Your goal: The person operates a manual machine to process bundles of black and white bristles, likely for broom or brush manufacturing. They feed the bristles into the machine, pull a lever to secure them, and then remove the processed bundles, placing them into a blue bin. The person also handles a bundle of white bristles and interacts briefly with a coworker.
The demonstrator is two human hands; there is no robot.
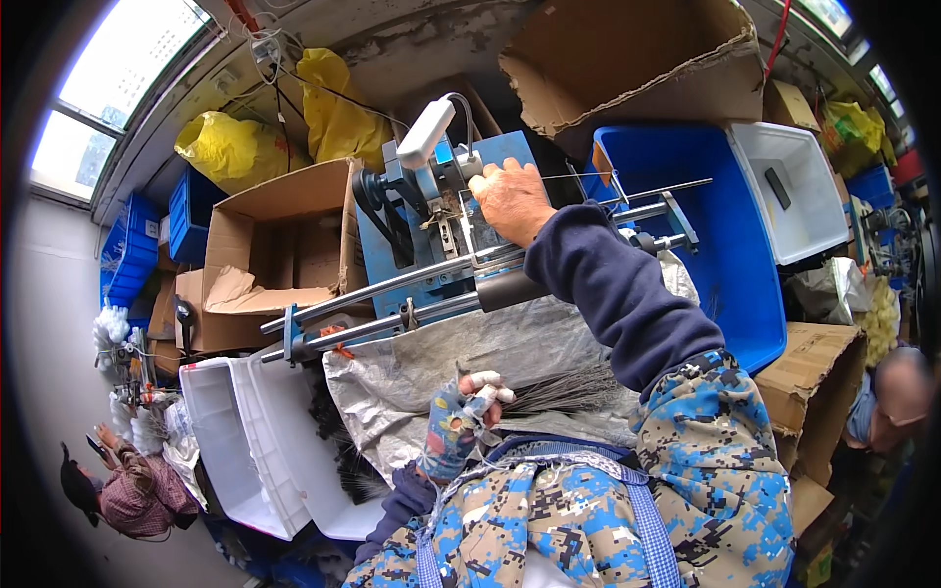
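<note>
My right hand (515, 201) reaches over a blue bench machine (392, 279) with a belt wheel and two steel rails. Its fingers are bent down beside the machine's head, closed on a thin wire (578, 175) that sticks out to the right; the fingertips are partly hidden. Lower down, my left hand (470, 407) is held before my lap, in a colourful fingerless glove with white tape round the fingers. Those fingers are curled, and what they hold is hidden. Right beside them a bundle of thin dark wires (569, 390) lies on a grey sheet (392, 367).
A deep blue bin (730, 284) and a white tub (784, 191) stand right of the machine. Cardboard boxes (328, 186) sit left and behind. White bins (230, 441) hold dark bristles at lower left. Other people (147, 490) are at the far left and right edges.
</note>
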